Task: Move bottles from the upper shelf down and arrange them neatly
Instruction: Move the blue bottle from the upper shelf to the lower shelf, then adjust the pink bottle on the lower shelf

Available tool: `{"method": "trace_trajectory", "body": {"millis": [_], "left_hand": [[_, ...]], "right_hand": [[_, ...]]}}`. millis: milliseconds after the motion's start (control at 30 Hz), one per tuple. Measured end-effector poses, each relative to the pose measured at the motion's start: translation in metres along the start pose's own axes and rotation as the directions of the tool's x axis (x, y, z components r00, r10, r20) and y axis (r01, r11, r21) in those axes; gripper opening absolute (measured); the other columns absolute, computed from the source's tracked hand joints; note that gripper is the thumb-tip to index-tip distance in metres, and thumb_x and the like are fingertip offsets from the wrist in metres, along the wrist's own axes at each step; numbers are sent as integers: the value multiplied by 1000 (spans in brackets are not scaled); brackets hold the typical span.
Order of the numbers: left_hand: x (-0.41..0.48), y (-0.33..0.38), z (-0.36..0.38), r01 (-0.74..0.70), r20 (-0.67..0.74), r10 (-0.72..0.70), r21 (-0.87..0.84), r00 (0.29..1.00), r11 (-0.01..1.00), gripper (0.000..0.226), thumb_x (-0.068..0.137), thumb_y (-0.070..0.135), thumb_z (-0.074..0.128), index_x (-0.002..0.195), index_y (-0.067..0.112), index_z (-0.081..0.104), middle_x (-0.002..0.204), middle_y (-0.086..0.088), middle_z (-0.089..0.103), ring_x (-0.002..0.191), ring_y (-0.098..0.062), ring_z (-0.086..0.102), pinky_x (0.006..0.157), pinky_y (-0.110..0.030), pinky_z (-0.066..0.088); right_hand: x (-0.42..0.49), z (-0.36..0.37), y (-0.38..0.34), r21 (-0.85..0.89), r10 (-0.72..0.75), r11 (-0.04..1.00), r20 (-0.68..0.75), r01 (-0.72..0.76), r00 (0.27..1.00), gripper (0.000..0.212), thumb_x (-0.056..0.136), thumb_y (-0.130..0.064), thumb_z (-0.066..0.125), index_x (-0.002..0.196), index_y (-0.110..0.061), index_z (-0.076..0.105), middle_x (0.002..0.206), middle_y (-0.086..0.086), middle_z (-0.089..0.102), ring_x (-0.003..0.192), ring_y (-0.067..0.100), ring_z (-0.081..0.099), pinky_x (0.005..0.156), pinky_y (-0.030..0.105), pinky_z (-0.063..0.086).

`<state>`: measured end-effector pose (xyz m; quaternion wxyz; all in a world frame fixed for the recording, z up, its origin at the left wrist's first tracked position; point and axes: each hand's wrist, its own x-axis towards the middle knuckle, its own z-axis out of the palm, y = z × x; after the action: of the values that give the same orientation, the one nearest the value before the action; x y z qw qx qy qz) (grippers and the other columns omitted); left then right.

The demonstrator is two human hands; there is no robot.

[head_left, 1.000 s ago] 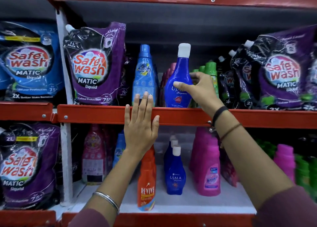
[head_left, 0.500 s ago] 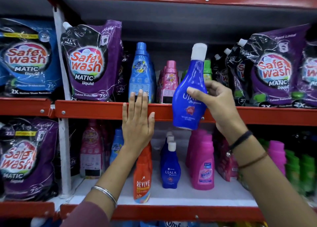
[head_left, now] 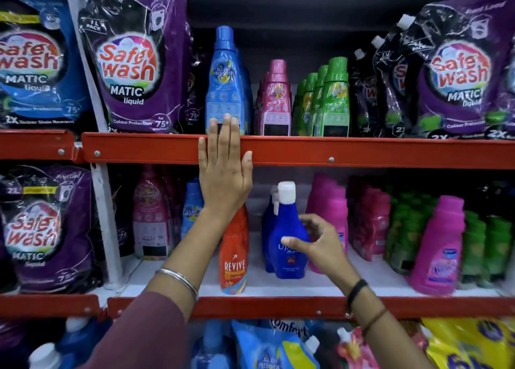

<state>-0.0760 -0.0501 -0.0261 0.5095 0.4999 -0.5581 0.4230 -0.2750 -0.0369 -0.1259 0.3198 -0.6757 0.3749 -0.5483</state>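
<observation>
A dark blue Ujala bottle with a white cap stands on the lower shelf, at the front of a row of like bottles. My right hand wraps its body, thumb across the label. My left hand lies flat, fingers together, against the red edge of the upper shelf, holding nothing. On the upper shelf stand a tall light blue bottle, pink bottles and green bottles.
An orange Revive bottle stands just left of the Ujala row; pink Vanish bottles are close on its right, more pink and green bottles further right. Safewash pouches flank both shelves. A white upright post divides the bays.
My right hand has carried the Ujala bottle from the upper shelf down to the lower shelf, in front of the other Ujala bottles. My left hand has stayed on the shelf edge.
</observation>
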Motion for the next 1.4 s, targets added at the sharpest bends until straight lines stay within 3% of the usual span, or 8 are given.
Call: {"method": "trace_trajectory", "body": {"millis": [100, 200, 600, 933, 1100, 1200, 1300, 1400], "left_hand": [[0, 0, 0, -10, -13, 10, -11, 1000, 1000, 55, 100, 34, 26, 150, 11, 17, 157, -8, 24, 147, -24, 11, 120, -39, 1], [0, -1, 0, -15, -25, 14, -22, 1000, 1000, 55, 100, 33, 27, 149, 10, 18, 157, -8, 25, 146, -24, 11, 120, -39, 1], [-1, -2, 4, -17, -33, 17, -22, 999, 1000, 55, 100, 33, 28, 149, 10, 18, 157, -8, 25, 146, -25, 12, 121, -39, 1], [-1, 1, 1, -3, -15, 2, -5, 1000, 1000, 55, 101, 34, 26, 150, 10, 17, 157, -8, 23, 146, -25, 11, 121, -41, 3], [0, 15, -1, -14, 31, 15, -37, 999, 999, 57, 100, 32, 30, 150, 9, 15, 159, -9, 18, 147, -26, 7, 120, -40, -1], [2, 34, 2, -61, 43, 63, -49, 997, 997, 59, 99, 34, 32, 150, 10, 15, 159, -9, 18, 147, -25, 8, 120, -38, -3], [5, 51, 6, -70, 48, 73, -56, 996, 996, 59, 100, 36, 30, 151, 11, 13, 159, -8, 17, 148, -24, 7, 119, -37, -6], [6, 58, 11, -54, 50, 55, -23, 997, 998, 59, 100, 37, 30, 151, 12, 13, 160, -6, 17, 147, -24, 6, 119, -38, -8]], "right_hand": [[1, 7, 27, -40, 64, 997, 10, -64, 998, 58, 55, -36, 87, 106, -18, 64, 101, 3, 74, 95, 23, 69, 86, 45, 56], [1, 13, 46, -35, 112, 993, 15, -112, 994, 67, 50, -46, 85, 108, -20, 63, 105, 2, 73, 98, 21, 68, 90, 47, 55], [5, 21, 80, -2, 172, 985, 41, -172, 984, 56, 66, -27, 84, 115, -16, 60, 113, 3, 70, 106, 20, 64, 87, 31, 54], [-1, 18, 78, -83, 120, 990, 30, -117, 992, 59, 69, -25, 82, 121, -16, 56, 119, 1, 61, 106, 10, 59, 74, 6, 47], [-7, -24, 71, -50, 70, 996, -173, -80, 982, 49, 73, -27, 78, 116, -16, 58, 110, 0, 63, 102, 15, 60, 76, 13, 50], [-9, -68, 67, -118, -67, 993, -431, 17, 900, 32, 78, -21, 74, 106, -19, 58, 104, 6, 63, 97, 24, 61, 85, 31, 49], [-9, -118, 66, -272, -246, 960, -691, 70, 680, 25, 81, -18, 71, 103, -16, 58, 100, 9, 60, 96, 34, 59, 84, 40, 47], [-8, -161, 70, -373, -281, 925, -799, -72, 531, 39, 81, -21, 69, 112, -2, 55, 113, 23, 56, 108, 36, 52, 90, 39, 39]]}}
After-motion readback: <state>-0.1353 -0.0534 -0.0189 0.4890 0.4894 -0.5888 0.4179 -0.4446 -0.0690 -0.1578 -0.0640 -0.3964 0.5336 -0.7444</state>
